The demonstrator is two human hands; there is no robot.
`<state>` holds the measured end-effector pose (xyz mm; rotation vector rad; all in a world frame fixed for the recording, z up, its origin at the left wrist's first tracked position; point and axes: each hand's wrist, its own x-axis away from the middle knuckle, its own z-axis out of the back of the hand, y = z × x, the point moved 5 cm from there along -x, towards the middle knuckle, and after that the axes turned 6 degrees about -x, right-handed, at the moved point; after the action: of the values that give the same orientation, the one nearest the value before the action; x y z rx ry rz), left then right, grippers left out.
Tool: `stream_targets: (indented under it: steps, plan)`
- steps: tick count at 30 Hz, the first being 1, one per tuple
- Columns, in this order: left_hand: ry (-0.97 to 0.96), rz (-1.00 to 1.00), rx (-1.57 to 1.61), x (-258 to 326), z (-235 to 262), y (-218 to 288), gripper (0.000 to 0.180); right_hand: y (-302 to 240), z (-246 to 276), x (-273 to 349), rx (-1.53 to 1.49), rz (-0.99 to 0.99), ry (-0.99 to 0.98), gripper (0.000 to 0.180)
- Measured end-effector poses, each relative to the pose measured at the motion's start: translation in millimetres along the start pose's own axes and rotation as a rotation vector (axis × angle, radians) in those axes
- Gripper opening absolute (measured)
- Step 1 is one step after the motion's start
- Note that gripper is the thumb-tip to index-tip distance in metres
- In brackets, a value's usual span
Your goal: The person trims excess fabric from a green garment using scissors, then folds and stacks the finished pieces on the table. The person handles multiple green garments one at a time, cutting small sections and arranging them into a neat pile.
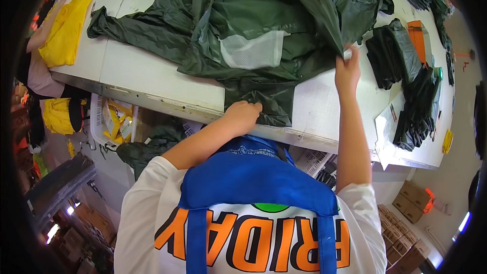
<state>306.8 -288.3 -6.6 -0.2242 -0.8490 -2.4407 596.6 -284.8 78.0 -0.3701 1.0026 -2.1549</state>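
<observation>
A dark green raincoat (253,10) lies spread out on the white table, its inside partly showing with a white mesh patch (252,49) in it. My right hand (348,71) is closed on the raincoat's edge at the right and lifts it a little. My left hand (246,115) rests at the table's front edge, its fingers curled onto a dark, shiny piece of fabric (276,104) below the raincoat's lower edge. Whether that piece is joined to the coat I cannot tell. The fingertips of my left hand are partly hidden.
Stacks of folded dark fabric (388,53) and white papers (388,132) lie on the table's right side. At the left, another person's arm (43,33) reaches to a yellow piece of fabric (71,28). Beneath the table stands a white basket (96,116) holding yellow items.
</observation>
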Motion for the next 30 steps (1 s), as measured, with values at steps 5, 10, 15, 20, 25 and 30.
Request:
stream_targets:
  steps: [5, 10, 15, 20, 25, 30]
  plan:
    - [-0.135, 0.024, 0.104, -17, 2, -9, 0.018, 95, 12, 68, 0.225, -0.051, 0.114, 0.043]
    - [-0.323, 0.183, 0.280, -29, 20, -16, 0.019, -35, -36, 154, -0.002, 0.719, -0.525, 0.049]
    - [-0.239, 0.138, 0.327, -25, 14, -15, 0.015, -7, -76, 171, 0.161, 0.880, -0.481, 0.041]
    - [0.374, -0.217, -0.236, 9, 49, 26, 0.028, 9, -91, 143, -0.152, 0.543, -0.680, 0.027]
    - [0.078, 0.032, 0.034, -21, 35, -14, 0.023, -27, -74, 145, 0.111, 0.742, -0.527, 0.039]
    - [0.524, -0.139, -0.321, 3, 57, 20, 0.031, -8, -90, 140, 0.054, 0.698, -0.592, 0.028]
